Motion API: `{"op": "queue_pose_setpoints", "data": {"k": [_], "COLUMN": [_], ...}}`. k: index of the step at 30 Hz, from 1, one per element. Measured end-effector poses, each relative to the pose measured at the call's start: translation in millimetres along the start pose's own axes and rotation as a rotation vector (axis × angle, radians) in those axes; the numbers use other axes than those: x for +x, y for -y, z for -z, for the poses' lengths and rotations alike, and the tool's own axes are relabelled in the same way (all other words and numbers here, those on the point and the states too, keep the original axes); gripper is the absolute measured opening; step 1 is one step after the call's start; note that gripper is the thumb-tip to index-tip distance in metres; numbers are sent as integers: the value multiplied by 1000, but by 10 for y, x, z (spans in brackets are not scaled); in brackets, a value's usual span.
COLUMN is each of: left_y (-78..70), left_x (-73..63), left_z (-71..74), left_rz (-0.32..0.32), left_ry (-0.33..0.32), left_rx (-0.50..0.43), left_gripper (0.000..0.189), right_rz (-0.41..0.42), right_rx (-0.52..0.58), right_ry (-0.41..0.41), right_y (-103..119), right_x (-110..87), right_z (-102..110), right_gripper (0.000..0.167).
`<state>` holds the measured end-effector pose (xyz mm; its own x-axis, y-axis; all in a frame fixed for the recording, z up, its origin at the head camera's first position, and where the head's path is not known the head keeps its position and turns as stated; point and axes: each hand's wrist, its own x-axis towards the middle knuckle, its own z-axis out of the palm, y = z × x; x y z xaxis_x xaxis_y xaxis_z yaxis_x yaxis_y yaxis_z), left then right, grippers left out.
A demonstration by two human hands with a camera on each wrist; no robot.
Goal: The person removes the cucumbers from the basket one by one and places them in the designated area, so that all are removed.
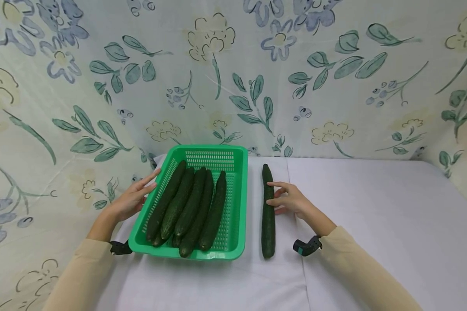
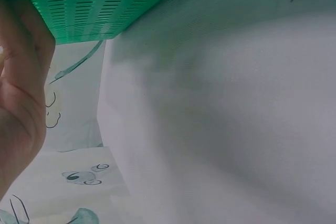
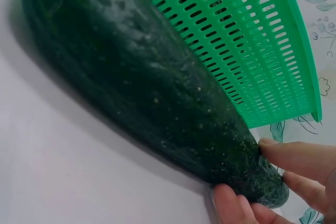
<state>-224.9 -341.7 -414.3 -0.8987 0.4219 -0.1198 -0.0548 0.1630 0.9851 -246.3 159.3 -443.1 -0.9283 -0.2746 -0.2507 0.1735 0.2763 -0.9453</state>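
A long dark green cucumber (image 1: 268, 216) lies on the white cloth to the right of the basket. My right hand (image 1: 289, 199) holds it near its narrower far end, with thumb and fingers on opposite sides. Close up in the right wrist view, fingertips (image 3: 228, 200) press against the cucumber (image 3: 136, 87). At the left, my left hand (image 1: 130, 202) rests against the side of a green plastic basket (image 1: 239, 207), its fingers extended along the rim. The left wrist view has this hand (image 2: 23, 87) beside the slotted basket wall (image 2: 84, 9). Several cucumbers (image 1: 192, 203) lie lengthwise in the basket.
White cloth (image 1: 373, 207) covers the table and runs on to the right, with a crease near the lone cucumber. Floral fabric (image 1: 218, 86) hangs behind the table and along its left side. A dark strap device (image 1: 307, 246) sits at the right wrist.
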Motion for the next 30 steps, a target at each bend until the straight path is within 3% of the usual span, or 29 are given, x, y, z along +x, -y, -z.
{"op": "queue_pose_setpoints", "data": {"k": [14,30], "left_y": [9,-9], "left_x": [16,-3], "left_z": [8,-14], "left_rz": [-18,-1], "left_ry": [12,-27], "left_rx": [3,37], "left_gripper": [56,56], "right_rz": [-11,114], "right_rx": [-97,-84], "right_ry": [-2,7], "right_y": [129,602], "right_x": [8,-49], "right_z": [114,151], "right_gripper": [64,53]}}
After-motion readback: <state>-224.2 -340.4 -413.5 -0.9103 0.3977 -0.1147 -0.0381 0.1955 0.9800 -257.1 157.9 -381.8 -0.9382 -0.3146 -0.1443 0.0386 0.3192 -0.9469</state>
